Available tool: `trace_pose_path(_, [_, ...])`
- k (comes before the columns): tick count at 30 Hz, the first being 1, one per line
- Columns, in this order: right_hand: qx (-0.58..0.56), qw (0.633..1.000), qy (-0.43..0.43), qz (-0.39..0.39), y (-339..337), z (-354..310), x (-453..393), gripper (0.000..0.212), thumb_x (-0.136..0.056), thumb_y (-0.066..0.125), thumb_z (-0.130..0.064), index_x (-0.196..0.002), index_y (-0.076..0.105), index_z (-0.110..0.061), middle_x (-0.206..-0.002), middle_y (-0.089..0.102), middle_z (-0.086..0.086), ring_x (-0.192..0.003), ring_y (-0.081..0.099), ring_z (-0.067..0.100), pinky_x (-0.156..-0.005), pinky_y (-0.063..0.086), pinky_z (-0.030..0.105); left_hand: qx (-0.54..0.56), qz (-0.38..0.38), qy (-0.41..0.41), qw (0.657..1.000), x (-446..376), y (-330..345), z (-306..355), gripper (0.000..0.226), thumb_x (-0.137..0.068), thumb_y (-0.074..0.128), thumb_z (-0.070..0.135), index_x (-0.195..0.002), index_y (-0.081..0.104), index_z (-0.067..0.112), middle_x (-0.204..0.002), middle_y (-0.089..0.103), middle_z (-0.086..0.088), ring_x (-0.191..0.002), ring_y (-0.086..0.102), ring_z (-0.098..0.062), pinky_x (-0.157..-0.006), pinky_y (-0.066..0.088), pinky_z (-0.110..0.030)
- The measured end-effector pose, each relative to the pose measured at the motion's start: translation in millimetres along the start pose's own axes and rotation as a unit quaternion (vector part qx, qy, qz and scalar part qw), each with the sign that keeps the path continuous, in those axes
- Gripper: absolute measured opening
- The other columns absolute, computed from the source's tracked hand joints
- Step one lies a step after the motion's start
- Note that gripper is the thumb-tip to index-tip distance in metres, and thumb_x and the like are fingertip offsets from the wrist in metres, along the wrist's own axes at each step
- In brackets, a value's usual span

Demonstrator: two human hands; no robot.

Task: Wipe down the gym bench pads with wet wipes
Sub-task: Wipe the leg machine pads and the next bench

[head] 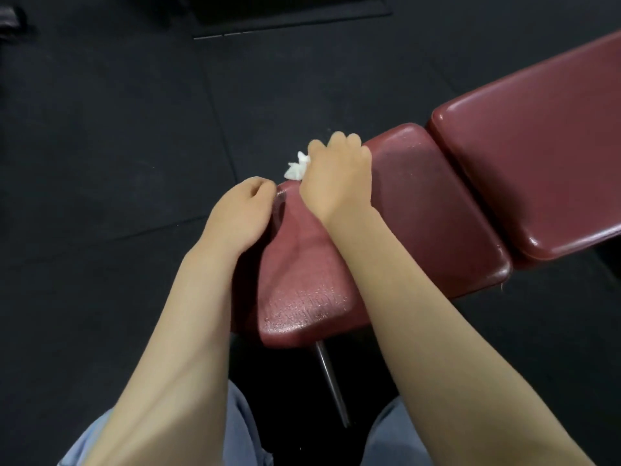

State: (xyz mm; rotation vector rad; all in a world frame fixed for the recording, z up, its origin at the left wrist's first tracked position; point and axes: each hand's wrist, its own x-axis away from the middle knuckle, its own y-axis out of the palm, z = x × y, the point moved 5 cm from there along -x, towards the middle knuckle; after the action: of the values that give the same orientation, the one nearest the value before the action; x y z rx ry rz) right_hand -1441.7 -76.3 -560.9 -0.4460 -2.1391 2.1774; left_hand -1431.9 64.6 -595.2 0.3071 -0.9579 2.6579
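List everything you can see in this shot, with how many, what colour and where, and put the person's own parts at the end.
seat pad: one, dark red, centre, under both hands
back pad: one, dark red, right, beyond the seat pad
wet wipe: one, white, crumpled at the seat pad's far left edge
metal leg: one, silver, below the seat pad
floor: one, black, all around
jeans: one pair, light blue, bottom
left hand: one, curled at the seat pad's left corner
right hand: one, gripping the wet wipe

Dark rubber tile floor [100, 129] with seams; a black mat [292, 11] lies at top.
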Motion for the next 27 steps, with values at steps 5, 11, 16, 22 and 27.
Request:
trace_pose_path(5, [-0.069, 0.997, 0.011, 0.018, -23, 44, 121, 0.008, -0.07, 0.053, -0.017, -0.074, 0.058, -0.013, -0.081, 0.051, 0.008, -0.077, 0.046, 0.029, -0.067, 0.027, 0.035, 0.005, -0.005, 0.009, 1.0, 1, -2, -1, 0.039, -0.096, 0.036, 0.035, -0.122, 0.065, 0.035, -0.125, 0.061, 0.021, -0.117, 0.051, -0.005, -0.092, 0.036, -0.026])
trace_pose_path(11, [-0.065, 0.995, 0.059, 0.043, -24, 53, 108, 0.014, -0.072, 0.046, -0.022, -0.071, 0.057, -0.013, -0.079, 0.052, 0.009, -0.076, 0.048, 0.029, -0.068, 0.022, 0.033, -0.018, 0.036, 0.02, 0.999, 3, -5, 9, 0.03, -0.094, 0.042, 0.035, -0.109, 0.068, 0.039, -0.101, 0.06, 0.023, -0.105, 0.052, -0.006, -0.087, 0.037, -0.026])
trace_pose_path(16, [-0.01, 0.999, 0.035, 0.033, -18, 37, 5, 0.024, -0.088, 0.049, -0.029, -0.091, 0.063, -0.01, -0.097, 0.056, 0.012, -0.093, 0.05, 0.034, -0.072, 0.022, 0.036, -0.026, 0.042, 0.014, 0.999, 8, 1, 13, 0.032, -0.095, 0.041, 0.034, -0.113, 0.067, 0.036, -0.103, 0.061, 0.02, -0.108, 0.055, -0.011, -0.089, 0.042, -0.031])
trace_pose_path(22, [-0.072, 0.995, 0.068, 0.029, -33, 86, 150, 0.004, -0.073, 0.058, -0.016, -0.075, 0.06, -0.012, -0.081, 0.05, 0.007, -0.075, 0.045, 0.029, -0.068, 0.023, 0.033, -0.023, 0.034, 0.001, 0.999, 12, -1, 14, 0.026, -0.094, 0.04, 0.036, -0.102, 0.065, 0.039, -0.093, 0.062, 0.026, -0.109, 0.056, -0.012, -0.104, 0.042, -0.037])
trace_pose_path(27, [-0.072, 0.99, 0.107, 0.054, -37, 105, 155, 0.005, -0.079, 0.06, -0.013, -0.075, 0.058, -0.014, -0.084, 0.05, 0.006, -0.077, 0.036, 0.022, -0.071, 0.024, 0.033, -0.085, 0.075, 0.032, 0.993, 17, 3, 30, 0.032, -0.098, 0.037, 0.03, -0.109, 0.067, 0.028, -0.105, 0.066, 0.012, -0.089, 0.04, -0.01, -0.112, 0.032, -0.04])
